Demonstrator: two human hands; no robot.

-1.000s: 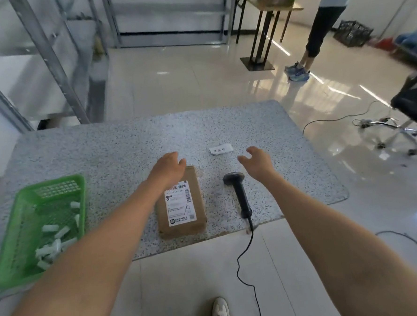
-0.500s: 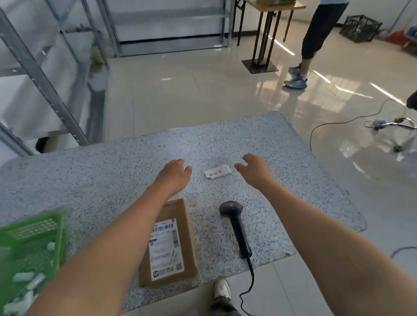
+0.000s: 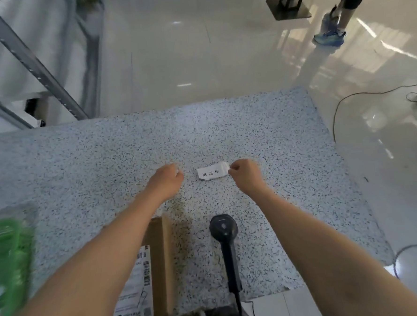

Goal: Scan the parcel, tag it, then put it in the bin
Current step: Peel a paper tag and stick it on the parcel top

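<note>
A white tag [image 3: 211, 173] with black characters lies on the speckled table [image 3: 262, 135]. My right hand [image 3: 244, 175] pinches the tag's right end with curled fingers. Just left of the tag, my left hand [image 3: 168, 181] hovers with fingers curled and nothing in it. The brown parcel [image 3: 160, 261] with a white shipping label lies near the front edge, partly under my left forearm. A black handheld scanner [image 3: 226, 239] rests on the table to the parcel's right, its cable running off the front edge.
A green basket [image 3: 6, 263], blurred, sits at the table's left edge. Metal shelving [image 3: 38, 68] stands behind the table on the left. A person's legs [image 3: 340, 13] are at the far right on the glossy floor, where cables [image 3: 339, 115] trail.
Both hands moved forward to the white tag; my right hand closed on its right end and my left hand curled. The view tilted down and closer.
</note>
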